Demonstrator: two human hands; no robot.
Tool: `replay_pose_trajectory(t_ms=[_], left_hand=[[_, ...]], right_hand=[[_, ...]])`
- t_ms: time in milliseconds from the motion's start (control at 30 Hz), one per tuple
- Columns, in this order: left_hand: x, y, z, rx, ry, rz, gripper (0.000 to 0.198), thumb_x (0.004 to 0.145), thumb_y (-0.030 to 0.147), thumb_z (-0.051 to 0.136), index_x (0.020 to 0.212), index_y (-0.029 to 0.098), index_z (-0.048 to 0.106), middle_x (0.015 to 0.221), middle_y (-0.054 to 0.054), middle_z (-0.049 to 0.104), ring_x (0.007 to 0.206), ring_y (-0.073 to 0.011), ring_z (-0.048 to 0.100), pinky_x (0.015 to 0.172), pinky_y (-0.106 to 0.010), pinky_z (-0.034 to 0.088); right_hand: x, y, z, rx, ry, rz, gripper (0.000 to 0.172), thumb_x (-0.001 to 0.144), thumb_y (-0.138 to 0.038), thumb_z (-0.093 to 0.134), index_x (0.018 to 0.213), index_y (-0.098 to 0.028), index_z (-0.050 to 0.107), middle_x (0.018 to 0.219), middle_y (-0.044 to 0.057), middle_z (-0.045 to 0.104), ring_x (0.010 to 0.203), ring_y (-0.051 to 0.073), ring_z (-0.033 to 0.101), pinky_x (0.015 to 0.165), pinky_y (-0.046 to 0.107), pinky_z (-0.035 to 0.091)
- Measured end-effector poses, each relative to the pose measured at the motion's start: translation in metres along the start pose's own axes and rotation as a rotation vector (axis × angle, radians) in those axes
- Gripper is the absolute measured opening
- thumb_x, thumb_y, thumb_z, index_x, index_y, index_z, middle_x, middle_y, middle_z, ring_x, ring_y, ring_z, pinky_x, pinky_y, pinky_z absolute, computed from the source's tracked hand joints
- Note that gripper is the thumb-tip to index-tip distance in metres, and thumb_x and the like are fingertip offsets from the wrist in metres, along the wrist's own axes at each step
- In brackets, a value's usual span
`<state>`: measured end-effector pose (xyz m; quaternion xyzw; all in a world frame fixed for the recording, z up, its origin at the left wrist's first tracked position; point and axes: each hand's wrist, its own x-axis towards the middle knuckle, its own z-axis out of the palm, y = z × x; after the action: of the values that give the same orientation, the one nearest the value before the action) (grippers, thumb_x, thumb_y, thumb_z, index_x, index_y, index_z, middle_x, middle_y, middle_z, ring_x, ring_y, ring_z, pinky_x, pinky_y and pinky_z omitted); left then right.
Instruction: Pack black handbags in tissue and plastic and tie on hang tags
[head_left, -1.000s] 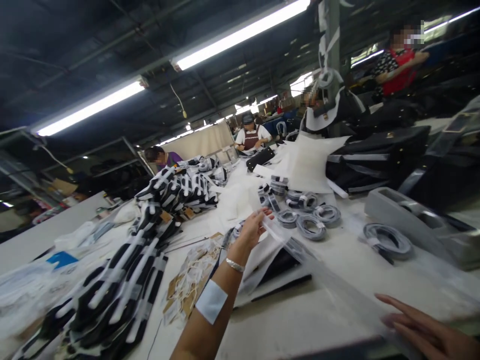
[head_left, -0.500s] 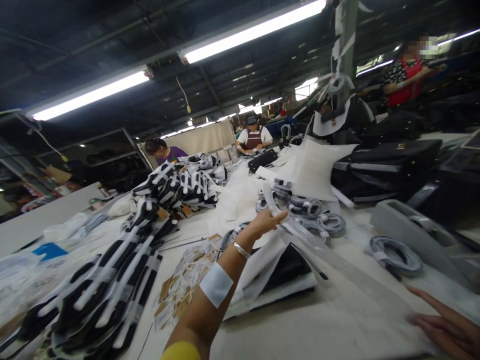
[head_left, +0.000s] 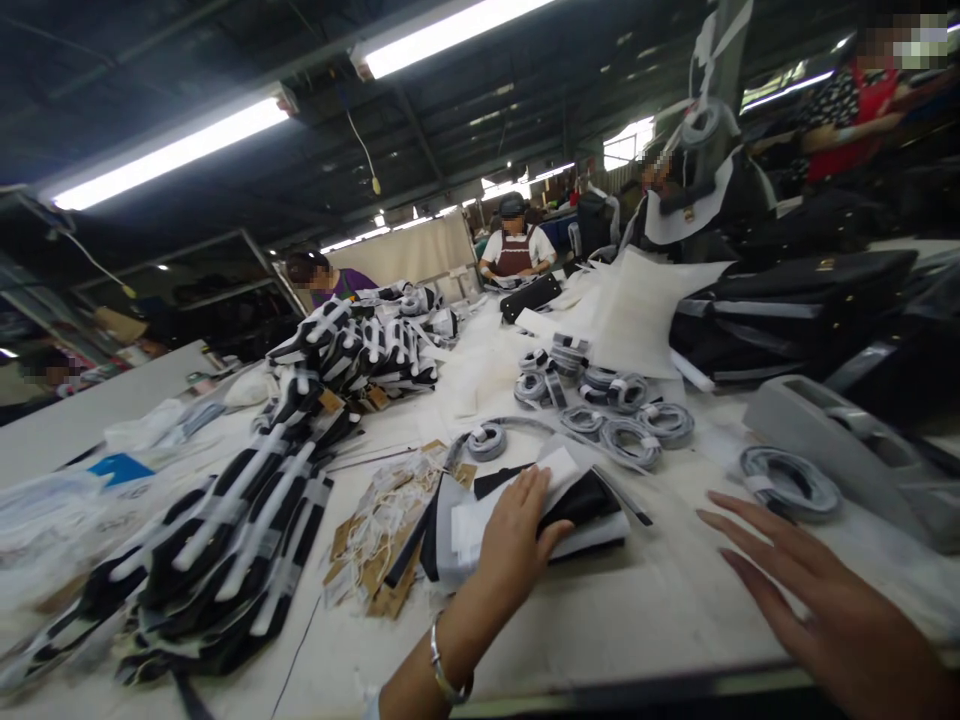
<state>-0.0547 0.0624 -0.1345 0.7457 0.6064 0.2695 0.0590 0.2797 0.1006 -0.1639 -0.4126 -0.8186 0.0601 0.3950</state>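
Note:
My left hand (head_left: 517, 530), a silver bangle at its wrist, lies with fingers stretched out on a white foam strip (head_left: 556, 478). Beneath the strip is a flat black piece (head_left: 589, 505) with pale sheet around it, probably part of a bag. To the right, my right hand (head_left: 810, 590) hovers over the table with its fingers spread and nothing in them. A coiled grey-wrapped strap (head_left: 789, 482) lies just beyond its fingertips. Cardboard tags with white strings (head_left: 386, 520) are left of the black piece.
Black straps wrapped in white (head_left: 240, 530) are heaped on the left. Several wrapped coils (head_left: 631, 442) lie beyond my hands. A grey tape dispenser (head_left: 840, 440) and stacked black bags (head_left: 802, 310) are on the right. One person (head_left: 517, 250) works across the table; others are farther off.
My left hand has drawn back from near the coils onto the black piece. The long translucent strip between my hands is gone from there. My right hand has come further into view, fingers spread.

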Motion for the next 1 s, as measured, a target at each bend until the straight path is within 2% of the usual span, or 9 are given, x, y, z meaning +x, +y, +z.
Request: replay_pose_trajectory(t_ms=[133,233,433,533,633,733,833,900,1000], left_hand=[[-0.002,-0.002,0.019,0.099,0.064,0.039,0.044,0.098,0.027,0.057,0.141,0.02,0.053,0.146,-0.014,0.057,0.136,-0.0321,0.053,0.111,-0.056,0.047],[-0.008,-0.002,0.033,0.139,0.103,0.053,0.041,0.1,0.024,0.053,0.14,0.023,0.053,0.145,-0.013,0.057,0.137,-0.0328,0.052,0.111,-0.062,0.045],[-0.025,0.004,0.066,0.18,0.148,0.089,0.038,0.101,0.023,0.049,0.138,0.024,0.057,0.139,-0.008,0.063,0.134,-0.0321,0.055,0.114,-0.065,0.041],[-0.031,0.007,0.072,0.216,0.163,0.105,0.041,0.101,0.026,0.048,0.142,0.022,0.053,0.144,-0.009,0.059,0.138,-0.0314,0.05,0.117,-0.062,0.039],[-0.033,0.007,0.072,0.265,0.157,0.13,0.045,0.102,0.034,0.048,0.145,0.022,0.05,0.147,-0.009,0.056,0.14,-0.0298,0.049,0.117,-0.058,0.041],[-0.034,0.004,0.073,0.289,0.146,0.126,0.045,0.102,0.034,0.047,0.145,0.021,0.049,0.148,-0.009,0.056,0.139,-0.0284,0.05,0.118,-0.055,0.041],[-0.035,0.003,0.076,0.297,0.16,0.121,0.044,0.103,0.03,0.046,0.145,0.019,0.05,0.148,-0.008,0.055,0.139,-0.0276,0.05,0.118,-0.052,0.042],[-0.035,0.003,0.078,0.3,0.167,0.12,0.043,0.103,0.029,0.046,0.144,0.019,0.05,0.149,-0.008,0.054,0.14,-0.0273,0.049,0.118,-0.05,0.043],[-0.035,0.005,0.077,0.302,0.155,0.112,0.043,0.103,0.029,0.045,0.144,0.018,0.05,0.151,-0.009,0.053,0.141,-0.0274,0.048,0.118,-0.05,0.042]], right_hand=[[0.069,-0.06,0.024,0.008,-0.112,-0.422,0.061,0.096,-0.006,0.042,0.148,-0.036,0.049,0.156,-0.001,0.046,0.143,0.023,0.043,0.12,0.039,0.036],[0.09,-0.058,0.054,-0.017,-0.263,-0.545,0.064,0.094,-0.004,0.045,0.153,-0.03,0.042,0.159,0.005,0.041,0.147,0.025,0.037,0.121,0.047,0.034],[0.054,-0.008,0.106,0.06,-0.37,-0.51,0.068,0.091,0.0,0.043,0.153,-0.027,0.042,0.147,0.007,0.056,0.136,0.022,0.052,0.114,0.045,0.045],[0.042,-0.003,0.11,0.095,-0.373,-0.462,0.071,0.087,0.002,0.038,0.153,-0.026,0.043,0.148,0.007,0.055,0.137,0.021,0.05,0.116,0.045,0.043],[0.044,-0.009,0.103,0.136,-0.385,-0.424,0.063,0.091,-0.004,0.043,0.15,-0.027,0.047,0.147,0.006,0.056,0.137,0.022,0.051,0.117,0.045,0.041],[0.041,-0.014,0.09,0.15,-0.295,-0.277,0.045,0.098,-0.021,0.051,0.143,-0.027,0.056,0.147,0.006,0.057,0.137,0.024,0.051,0.119,0.046,0.039],[0.026,-0.013,0.078,0.159,-0.157,0.047,0.044,0.098,-0.04,0.052,0.136,-0.021,0.061,0.146,0.01,0.057,0.135,0.03,0.053,0.119,0.05,0.037],[0.016,-0.013,0.074,0.207,-0.213,0.312,0.058,0.093,-0.051,0.053,0.14,-0.018,0.057,0.146,0.012,0.057,0.129,0.034,0.059,0.115,0.051,0.043],[0.011,-0.017,0.075,0.36,-0.424,0.602,0.083,0.084,-0.062,0.056,0.151,-0.014,0.044,0.144,0.014,0.057,0.125,0.036,0.061,0.106,0.045,0.053]])
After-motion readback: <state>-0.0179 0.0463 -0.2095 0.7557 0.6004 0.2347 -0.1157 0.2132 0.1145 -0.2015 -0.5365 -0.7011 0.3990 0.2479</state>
